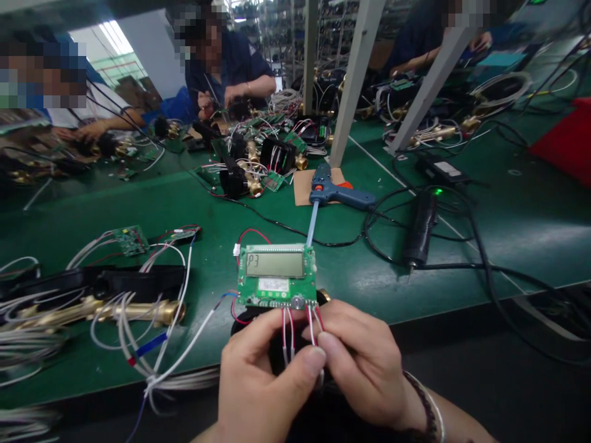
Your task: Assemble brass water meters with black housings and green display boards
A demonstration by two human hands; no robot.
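In front of me is a green circuit board [231,289] with a small LCD screen [274,265] that shows "P3". Pairs of red and white wires [289,335] run down from its lower edge. My left hand [263,375] is closed below the board, its thumb tip against the wires. From the other side, my right hand [364,357] pinches the right-hand wires between thumb and index finger. A dark part and a bit of brass [325,296] show behind the board, mostly hidden by my hands. A red and blue lead joins the board's left side.
Brass meter bodies [161,312] with bundled grey cables lie at left. Beyond the board, a blue glue gun [344,195] rests on cardboard [302,187]. A black cylindrical tool [421,227] and loose black cables are at right. Several co-workers sit across the green bench [323,271].
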